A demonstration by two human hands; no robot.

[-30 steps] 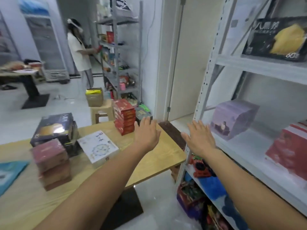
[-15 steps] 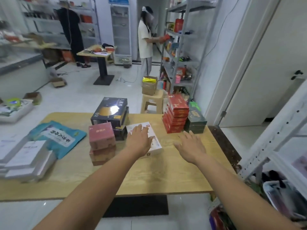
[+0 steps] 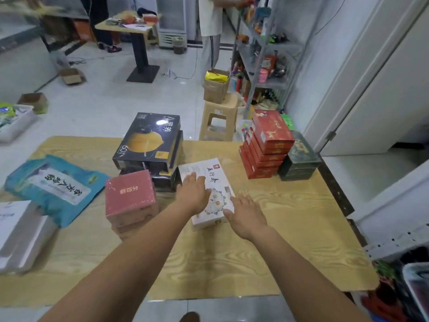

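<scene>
At far left a white bin (image 3: 18,126) on the floor holds green and white packets. Further right an open cardboard box (image 3: 214,90) on a beige plastic stool (image 3: 220,104) holds a yellow packet.

On the wood-grain table (image 3: 255,263) we read, from the left:
- flat white boxes (image 3: 21,231) under glossy film;
- a soft blue bag (image 3: 54,185) with a pale label, lying flat;
- a stack of pink boxes (image 3: 130,198), squarish and film-wrapped;
- a stack of black boxes (image 3: 151,140), glossy, with a yellow print on the lid.

The white box (image 3: 217,173) is flat and rectangular, with black characters and a round motif. It lies near the table's middle, just right of the pink and black stacks.

The left hand (image 3: 193,195) rests flat on its lid, fingers straight and slightly apart. The right hand (image 3: 247,216) is at its near right corner, fingers straight and spread; whether it touches the box we cannot tell.

Further right stand a stack of red boxes (image 3: 267,145) and, just beside it, a lower stack of dark green boxes (image 3: 299,159).
</scene>
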